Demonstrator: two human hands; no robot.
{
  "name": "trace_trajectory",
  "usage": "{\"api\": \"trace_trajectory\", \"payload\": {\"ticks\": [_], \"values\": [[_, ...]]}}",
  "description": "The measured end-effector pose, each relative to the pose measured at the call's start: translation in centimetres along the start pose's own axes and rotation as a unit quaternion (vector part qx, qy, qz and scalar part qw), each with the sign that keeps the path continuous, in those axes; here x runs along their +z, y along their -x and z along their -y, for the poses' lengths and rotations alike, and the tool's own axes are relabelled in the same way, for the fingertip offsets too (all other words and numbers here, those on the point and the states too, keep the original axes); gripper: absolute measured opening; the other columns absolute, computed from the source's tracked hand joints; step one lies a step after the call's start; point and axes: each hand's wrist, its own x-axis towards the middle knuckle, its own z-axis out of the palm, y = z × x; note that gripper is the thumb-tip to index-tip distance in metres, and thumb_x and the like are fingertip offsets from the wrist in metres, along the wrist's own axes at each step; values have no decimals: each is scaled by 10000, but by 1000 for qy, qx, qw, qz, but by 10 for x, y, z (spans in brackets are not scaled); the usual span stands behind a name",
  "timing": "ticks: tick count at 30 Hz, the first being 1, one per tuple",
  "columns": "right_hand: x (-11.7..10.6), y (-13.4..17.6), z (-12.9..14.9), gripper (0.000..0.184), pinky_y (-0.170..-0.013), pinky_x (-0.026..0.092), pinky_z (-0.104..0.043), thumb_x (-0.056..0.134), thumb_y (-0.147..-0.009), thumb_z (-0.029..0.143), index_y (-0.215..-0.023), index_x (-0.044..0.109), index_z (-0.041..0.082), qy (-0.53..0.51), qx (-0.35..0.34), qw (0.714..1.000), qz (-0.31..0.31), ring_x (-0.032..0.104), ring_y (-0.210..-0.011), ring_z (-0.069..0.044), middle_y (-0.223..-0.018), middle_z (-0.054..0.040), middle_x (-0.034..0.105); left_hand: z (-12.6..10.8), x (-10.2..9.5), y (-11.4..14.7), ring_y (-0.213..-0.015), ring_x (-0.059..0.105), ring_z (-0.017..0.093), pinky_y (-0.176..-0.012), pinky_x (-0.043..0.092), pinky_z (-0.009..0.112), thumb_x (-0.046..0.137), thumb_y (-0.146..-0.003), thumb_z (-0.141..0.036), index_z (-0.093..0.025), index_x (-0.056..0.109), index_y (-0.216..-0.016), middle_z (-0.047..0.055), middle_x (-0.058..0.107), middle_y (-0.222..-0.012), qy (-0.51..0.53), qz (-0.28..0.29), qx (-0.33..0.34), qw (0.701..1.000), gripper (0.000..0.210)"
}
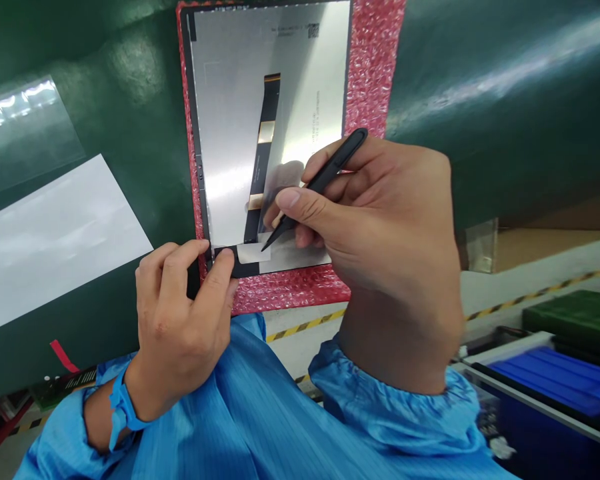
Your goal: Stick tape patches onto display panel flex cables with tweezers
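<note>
A silver-backed display panel point(233, 127) lies on pink bubble wrap point(375, 60). Down its middle runs a dark flex cable point(265, 153) with gold-coloured bands. My right hand point(370, 213) grips black tweezers point(325, 175) like a pen. Their tip points at a small whitish label or film piece point(253, 253) near the panel's lower edge; whether it is pinched I cannot tell. My left hand point(185, 307), wearing a blue wrist strap point(123, 407), rests its outstretched fingers on the panel's lower left corner, by a black strip point(245, 269).
The table has a green mat point(130, 220). To the left lie a white sheet point(55, 240) and a clear plastic sheet point(25, 133). A bit of red tape point(64, 356) sticks near the front edge. At lower right stands a blue bin point(555, 377), beyond the table.
</note>
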Motion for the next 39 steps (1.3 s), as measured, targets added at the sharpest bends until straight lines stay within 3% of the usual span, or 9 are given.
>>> {"api": "trace_trajectory", "payload": {"ticks": [6, 10, 19, 31, 39], "values": [[0, -2, -4, 240, -418, 455, -251, 884, -840, 192, -810, 649, 230, -23, -20, 1000, 4, 556, -475, -121, -705, 21, 684, -1, -1, -1, -1123, 592, 367, -942, 549, 530, 757, -900, -86, -44, 760, -1209, 236, 681, -1208, 4, -11, 7, 1000, 312], [-1, -2, -5, 266, -415, 456, -243, 911, -835, 228, -827, 646, 234, -30, -21, 999, 10, 561, -478, -118, -710, 28, 689, -1, 0, -2, -1122, 593, 365, -945, 546, 526, 761, -896, -81, -46, 762, -1207, 235, 675, -1213, 1, -9, 6, 1000, 313], [-1, -3, -6, 337, -408, 458, -241, 957, -809, 289, -825, 623, 241, -39, -23, 999, 12, 564, -476, -121, -697, 32, 678, -2, 4, -1, -1197, 550, 376, -957, 547, 557, 730, -907, -39, -189, 736, -1299, 205, 606, -1325, -24, -5, 14, 1000, 420], [-1, -3, -8, 295, -418, 453, -235, 922, -831, 209, -835, 628, 233, -41, -25, 999, 10, 572, -485, -116, -702, 34, 678, -2, 4, -1, -1213, 542, 380, -966, 550, 565, 732, -912, -46, -182, 720, -1303, 204, 590, -1348, -28, 0, 13, 1000, 414], [-1, -4, -10, 299, -402, 463, -230, 933, -822, 267, -836, 635, 251, -38, -34, 999, 13, 583, -485, -122, -693, 49, 664, -3, 5, -1, -1232, 541, 388, -974, 553, 563, 724, -916, -45, -183, 728, -1293, 209, 587, -1359, -29, 4, 8, 1000, 401]]}}
